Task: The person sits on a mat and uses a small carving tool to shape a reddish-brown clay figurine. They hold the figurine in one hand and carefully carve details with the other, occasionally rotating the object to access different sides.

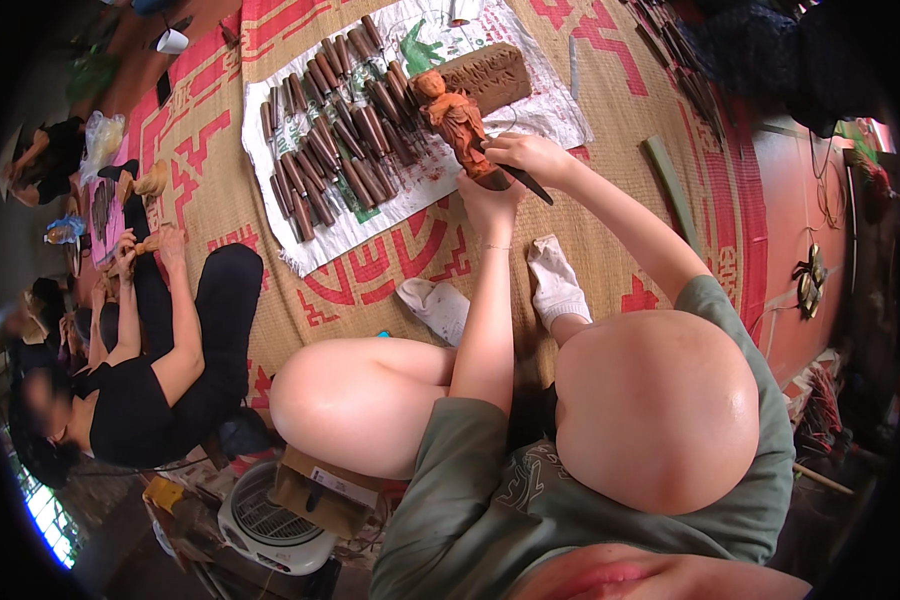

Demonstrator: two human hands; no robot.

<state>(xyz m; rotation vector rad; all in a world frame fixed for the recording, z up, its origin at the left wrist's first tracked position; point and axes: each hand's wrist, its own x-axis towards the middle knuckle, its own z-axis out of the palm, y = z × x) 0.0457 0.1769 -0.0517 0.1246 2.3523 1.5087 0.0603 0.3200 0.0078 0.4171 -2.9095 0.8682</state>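
My left hand [490, 205] is wrapped round the base of a carved reddish-brown wooden figurine [454, 122], which tilts up and away to the left. Pinched in the fingers of my right hand [530, 158] is a slim dark carving tool [532, 186], held against the figurine's lower part. The tool's working tip is hidden by the fingers. Just left of the figurine, rows of chisels [340, 125] with brown handles lie on a white printed sheet [292, 240]. Behind the figurine sits a brown block [490, 75] with a rough, cut surface.
A patterned red and straw mat [370, 265] lies beneath my feet. Left of me, a co-worker in black [140, 410] handles a pale wooden piece [148, 243]. A round fan [275, 515] and a cardboard box [320, 495] stand at lower left. A green strip [670, 185] lies at right.
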